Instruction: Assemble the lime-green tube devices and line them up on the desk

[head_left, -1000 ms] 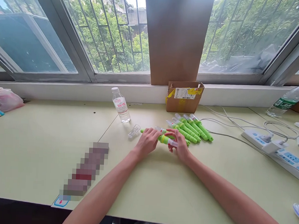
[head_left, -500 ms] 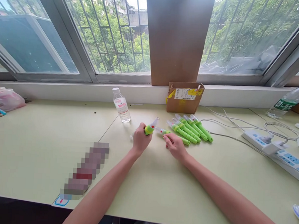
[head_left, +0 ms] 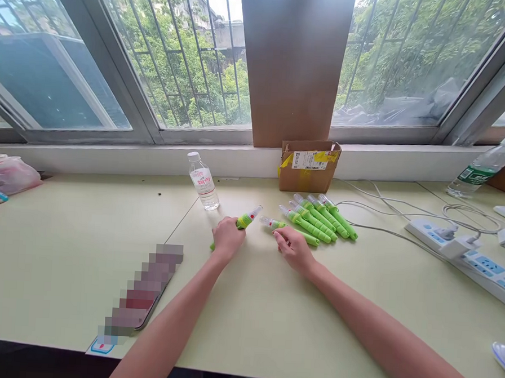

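My left hand (head_left: 228, 237) is wrapped round a green pen-like stick (head_left: 246, 219); its clear tip points up to the right and its green end shows behind the hand. Right of it, my right hand (head_left: 291, 244) is closed beside another green stick (head_left: 271, 222) that lies on the table, its clear tip pointing left; whether the fingers hold anything is hidden. Behind my right hand several more green sticks with clear caps (head_left: 318, 218) lie side by side, slanting.
An open cardboard box (head_left: 306, 178) stands by the sill, with a water bottle (head_left: 204, 186) to its left. A blurred phone-like object (head_left: 148, 290) lies at the left. Cables and a power strip (head_left: 477, 260) are at the right, near another bottle (head_left: 482, 170).
My left hand has moved slightly left and down with its stick, which now tilts lower. My right hand has barely moved. The view has shifted a little.
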{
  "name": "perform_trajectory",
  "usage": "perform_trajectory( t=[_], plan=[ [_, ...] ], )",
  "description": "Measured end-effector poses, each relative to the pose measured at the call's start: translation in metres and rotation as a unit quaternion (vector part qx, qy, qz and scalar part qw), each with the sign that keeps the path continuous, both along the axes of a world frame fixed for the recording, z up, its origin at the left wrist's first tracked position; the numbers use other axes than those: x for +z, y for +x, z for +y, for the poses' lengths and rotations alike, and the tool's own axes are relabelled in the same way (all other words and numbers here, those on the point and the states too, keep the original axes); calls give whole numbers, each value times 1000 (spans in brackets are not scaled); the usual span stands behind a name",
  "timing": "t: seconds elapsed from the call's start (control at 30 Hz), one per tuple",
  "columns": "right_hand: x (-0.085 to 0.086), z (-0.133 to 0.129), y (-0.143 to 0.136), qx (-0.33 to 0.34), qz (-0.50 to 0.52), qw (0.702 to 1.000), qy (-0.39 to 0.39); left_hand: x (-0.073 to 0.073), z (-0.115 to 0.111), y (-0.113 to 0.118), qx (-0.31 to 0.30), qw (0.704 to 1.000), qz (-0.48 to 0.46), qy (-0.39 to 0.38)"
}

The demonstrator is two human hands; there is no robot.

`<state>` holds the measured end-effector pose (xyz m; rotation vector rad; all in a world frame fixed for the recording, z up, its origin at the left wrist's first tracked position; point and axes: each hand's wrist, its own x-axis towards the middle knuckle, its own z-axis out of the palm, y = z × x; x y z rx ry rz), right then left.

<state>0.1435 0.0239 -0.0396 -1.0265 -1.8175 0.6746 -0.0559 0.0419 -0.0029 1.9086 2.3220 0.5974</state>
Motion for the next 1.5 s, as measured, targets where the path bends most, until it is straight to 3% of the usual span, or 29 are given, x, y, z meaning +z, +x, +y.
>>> perform_trajectory(
  t=[0.17,0.3,0.37,0.47,0.57,0.67,0.8,1.0,1.1,1.23,1.33,1.4,1.5],
  plan=[
    [0,0,-1,-8,-23,999,21,-3,-1,3,-49,999,-7,14],
    [-3,0,-2,-10,-27,999,16,0,-5,12,-105,982,-132,86],
    [-4,-1,-2,-5,-30,999,14,3,-10,21,-134,952,-251,110],
    [-4,-3,-3,-1,-38,999,20,6,-19,37,-173,870,-451,97],
    [-3,-5,-5,-6,-16,999,27,7,-27,50,-186,811,-549,78],
    [-4,-6,-5,-6,7,999,38,9,-30,55,-167,788,-588,73],
    [-8,-5,-4,-12,-7,999,48,10,-30,53,-148,780,-604,70],
    [-2,-9,-5,-20,24,996,87,8,-26,52,-182,756,-627,46],
    [5,-13,-4,-70,50,986,144,10,-28,51,-180,771,-609,34],
    [8,-12,0,-135,94,980,113,10,-26,44,-191,847,-495,31],
    [6,-5,5,-164,152,974,33,5,-17,31,-178,913,-357,88],
    [5,1,8,-178,196,964,-2,0,-10,20,-163,954,-217,130],
    [3,8,12,-187,243,952,-21,-6,-2,8,-157,983,-22,88]
  ],
)
